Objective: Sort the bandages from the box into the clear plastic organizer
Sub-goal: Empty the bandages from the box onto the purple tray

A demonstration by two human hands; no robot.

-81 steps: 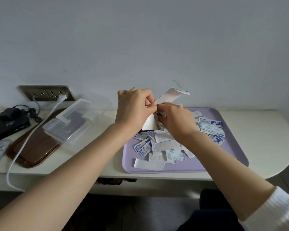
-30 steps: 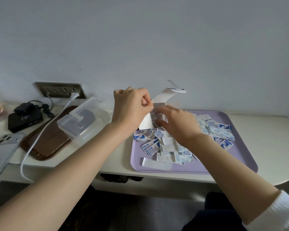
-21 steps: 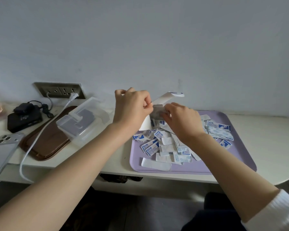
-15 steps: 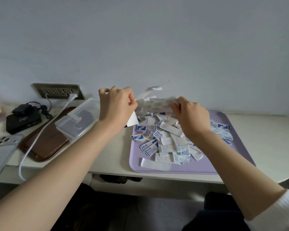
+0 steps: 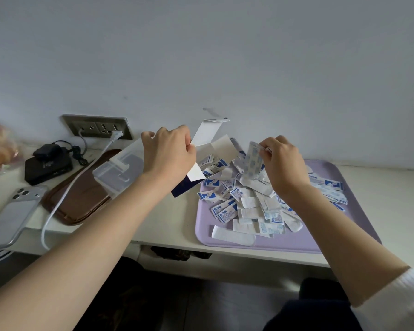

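the left hand grips the opened box above the desk; the right hand pinches a bandage strip over the purple tray.

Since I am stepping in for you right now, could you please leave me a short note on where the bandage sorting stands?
The left hand grips the opened box, held up by the lavender tray's left edge.
The right hand pinches a bundle of bandages above the pile.
The pile of loose bandages lies on the lavender tray. The clear organizer rests to the left on the brown tray.
Done: many bandages are out on the tray. Whether the box is empty cannot be told.
Left: no bandage shows in the organizer, so all the sorting remains.
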